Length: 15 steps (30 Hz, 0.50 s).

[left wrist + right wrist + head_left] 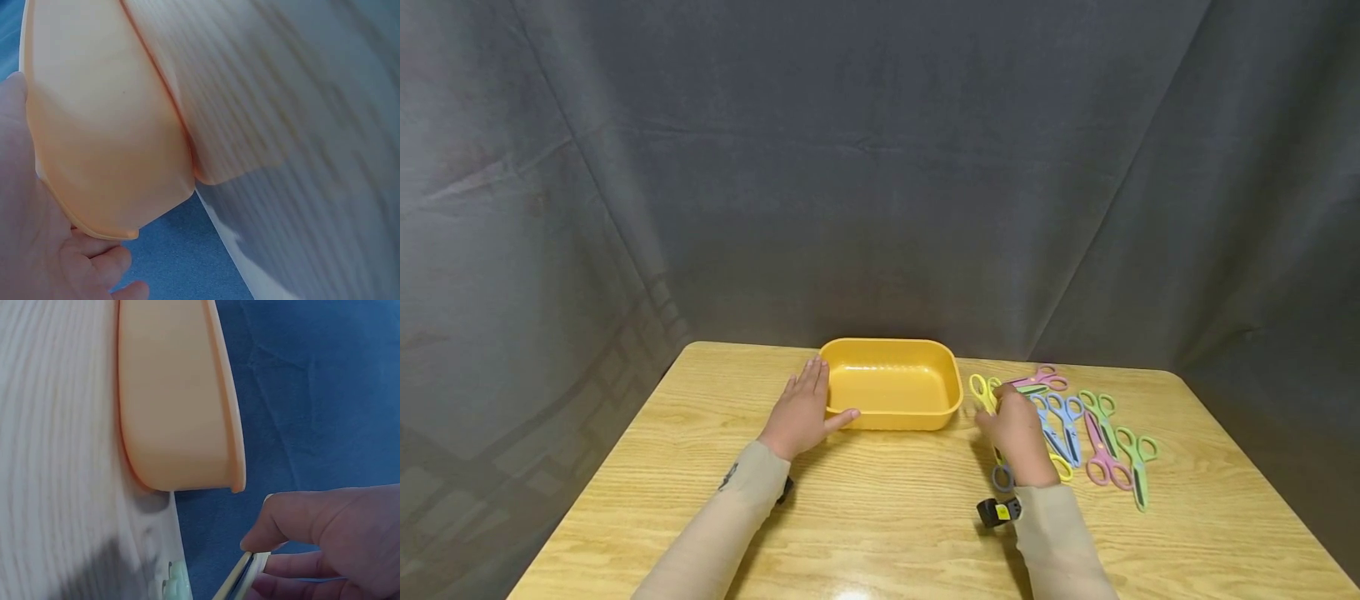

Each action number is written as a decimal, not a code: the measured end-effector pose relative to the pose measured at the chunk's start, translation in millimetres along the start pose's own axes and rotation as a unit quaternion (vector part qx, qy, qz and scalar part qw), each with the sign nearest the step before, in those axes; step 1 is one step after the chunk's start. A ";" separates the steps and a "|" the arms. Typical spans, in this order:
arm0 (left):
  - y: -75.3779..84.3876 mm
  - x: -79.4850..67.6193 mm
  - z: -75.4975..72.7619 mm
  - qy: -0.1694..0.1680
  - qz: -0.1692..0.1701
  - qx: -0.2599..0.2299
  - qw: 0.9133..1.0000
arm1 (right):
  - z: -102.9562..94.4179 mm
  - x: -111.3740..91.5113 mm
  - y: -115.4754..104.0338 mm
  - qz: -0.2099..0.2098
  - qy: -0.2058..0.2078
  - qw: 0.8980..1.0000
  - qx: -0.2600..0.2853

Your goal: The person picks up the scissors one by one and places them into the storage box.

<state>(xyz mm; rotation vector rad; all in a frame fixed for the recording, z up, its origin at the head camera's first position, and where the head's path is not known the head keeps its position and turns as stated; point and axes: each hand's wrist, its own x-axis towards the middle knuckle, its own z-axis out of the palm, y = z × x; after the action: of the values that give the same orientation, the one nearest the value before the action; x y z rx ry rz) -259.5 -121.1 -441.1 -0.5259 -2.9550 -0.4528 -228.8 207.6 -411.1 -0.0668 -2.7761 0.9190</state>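
Note:
A yellow plastic bin (891,422) stands near the table's back edge. My left hand (801,412) lies against its left end, fingers straight along the wall and thumb across the front corner; the left wrist view shows the palm close to the rim. To the bin's right, my right hand (1018,433) pinches yellow scissors (240,575) between thumb and fingers. Their yellow handle loops (983,390) show beyond the fingers in the head view. Blue scissors (1066,421) lie just right of this hand, and a grey-blue handle loop (1002,477) peeks out below it.
More scissors lie spread at the table's right: pink ones (1101,458), green ones (1138,462) and another pink pair (1048,377) at the back. A yellow handle loop (1061,467) shows beside the right wrist. Dark curtain (880,183) hangs behind the wooden table (880,508).

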 end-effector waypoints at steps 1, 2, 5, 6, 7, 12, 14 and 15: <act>0.6 0.1 -0.4 0.001 0.001 -0.001 1.000 | -0.8 0.1 -0.6 0.001 0.002 1.000 0.003; 1.1 0.2 -0.7 0.001 0.002 -0.002 1.000 | -1.6 0.3 -1.3 0.002 0.005 1.000 0.005; 2.7 0.4 -1.5 0.001 0.001 -0.004 1.000 | -2.4 0.6 -2.7 0.000 0.012 1.000 0.007; 3.3 0.5 -2.3 -0.003 -0.001 -0.005 1.000 | -2.1 1.0 -3.2 -0.003 0.016 1.000 0.006; 3.5 0.2 -2.6 -0.005 -0.003 -0.005 1.000 | -2.2 1.2 -4.0 -0.005 0.018 1.000 0.005; 3.5 -0.2 -3.4 -0.008 -0.007 -0.003 1.000 | -2.6 3.8 -8.6 -0.023 0.030 0.999 0.004; 3.4 -0.1 -3.5 -0.008 -0.007 -0.002 1.000 | -3.0 5.2 -10.4 -0.031 0.035 0.999 0.004; 3.5 -0.1 -3.8 -0.008 -0.008 -0.001 1.000 | -3.0 6.1 -11.2 -0.035 0.039 0.999 0.005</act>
<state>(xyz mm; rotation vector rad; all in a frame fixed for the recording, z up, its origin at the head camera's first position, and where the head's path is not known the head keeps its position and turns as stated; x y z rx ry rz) -257.9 -119.1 -436.6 -0.5098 -2.9768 -0.4556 -233.8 201.0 -401.0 -0.0027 -2.6850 0.8926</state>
